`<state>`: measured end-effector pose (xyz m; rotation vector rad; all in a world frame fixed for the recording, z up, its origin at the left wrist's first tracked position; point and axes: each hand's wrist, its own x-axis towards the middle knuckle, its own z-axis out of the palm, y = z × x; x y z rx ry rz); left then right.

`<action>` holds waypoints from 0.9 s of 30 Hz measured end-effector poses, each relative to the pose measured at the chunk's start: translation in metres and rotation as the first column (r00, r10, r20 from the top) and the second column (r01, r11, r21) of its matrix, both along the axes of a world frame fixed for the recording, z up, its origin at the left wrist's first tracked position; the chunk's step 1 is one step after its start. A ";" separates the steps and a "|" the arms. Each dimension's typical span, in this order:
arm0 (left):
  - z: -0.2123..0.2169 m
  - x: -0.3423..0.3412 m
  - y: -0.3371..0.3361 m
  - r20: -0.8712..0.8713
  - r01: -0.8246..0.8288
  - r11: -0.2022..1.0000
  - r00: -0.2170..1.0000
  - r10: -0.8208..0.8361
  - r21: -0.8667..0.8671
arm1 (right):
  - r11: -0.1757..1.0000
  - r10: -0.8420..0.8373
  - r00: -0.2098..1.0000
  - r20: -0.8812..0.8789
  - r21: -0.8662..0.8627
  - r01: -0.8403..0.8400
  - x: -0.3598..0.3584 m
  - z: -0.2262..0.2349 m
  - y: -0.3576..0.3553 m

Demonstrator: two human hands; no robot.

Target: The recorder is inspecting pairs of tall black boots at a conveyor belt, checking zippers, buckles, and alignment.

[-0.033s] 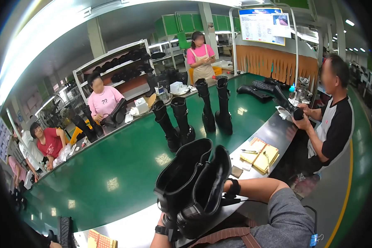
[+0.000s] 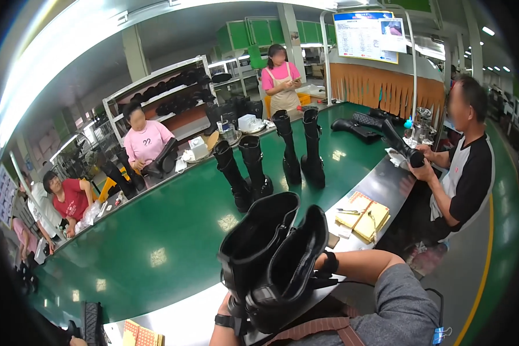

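Note:
A pair of tall black boots (image 2: 259, 236) stands close in front of me, side by side, their open shafts tilted up and to the right. My left hand (image 2: 225, 304) is against the lower left side of the pair, below the left boot's shaft. On the other side, my right hand (image 2: 319, 262) reaches behind the right boot (image 2: 297, 259). Both hands are closed round the pair from its two sides, though the boots hide most of the fingers. Dark bands circle both wrists. Beneath the boots is a white work surface (image 2: 196, 308).
Beyond lies a long green belt (image 2: 173, 230) bearing two pairs of upright black boots (image 2: 236, 173) and several lying boots (image 2: 354, 128). Yellow booklets (image 2: 363, 216) with a pen rest to the right. A co-worker (image 2: 461, 167) at the right holds a boot; others sit or stand across the belt.
The boots in my hands have shifted slightly to the right, and the right boot's shaft leans a little further right. My arms have barely moved.

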<state>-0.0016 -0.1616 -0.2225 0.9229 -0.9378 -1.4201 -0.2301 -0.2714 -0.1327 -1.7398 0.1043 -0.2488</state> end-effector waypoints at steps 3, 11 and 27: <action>0.036 0.020 0.005 -0.205 -0.091 0.996 0.975 0.087 -0.010 | 0.962 -0.204 0.951 0.232 -0.134 0.239 -0.007 0.026 0.020; 0.080 -0.040 0.002 0.137 -0.447 0.830 0.848 0.512 -0.333 | 0.752 -0.408 0.876 0.257 -0.449 0.482 0.007 -0.012 0.031; 0.057 -0.032 0.020 0.096 -0.373 0.892 0.908 0.407 -0.257 | 0.504 -0.136 0.911 0.388 -0.765 0.401 -0.037 0.150 0.030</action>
